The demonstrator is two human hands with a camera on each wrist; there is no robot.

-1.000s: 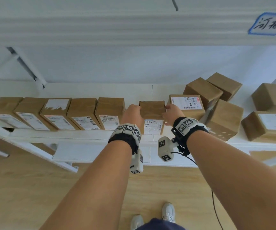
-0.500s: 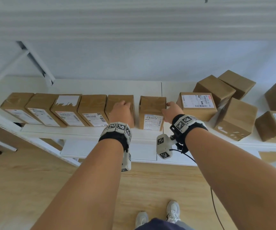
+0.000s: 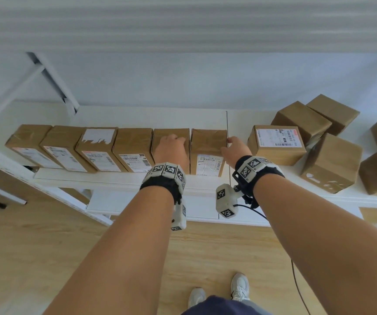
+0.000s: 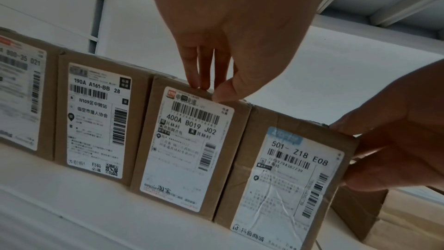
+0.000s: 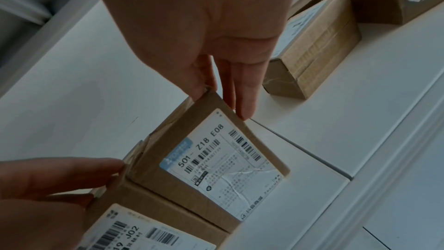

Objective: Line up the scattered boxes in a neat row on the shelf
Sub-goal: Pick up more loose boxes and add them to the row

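- Row stood flush along the shelf front.
- Left hand, fingers straight together, steadied the fifth box.
- Right hand, fingers flat, pressed the sixth box snug, likely closing the gap.
- Loose boxes lay scattered.

This looked like a parcel storeroom or courier pick-up point. A white metal shelf carried brown cardboard parcels bearing printed shipping labels with barcodes; beneath the shelf lay a pale wood-look floor.
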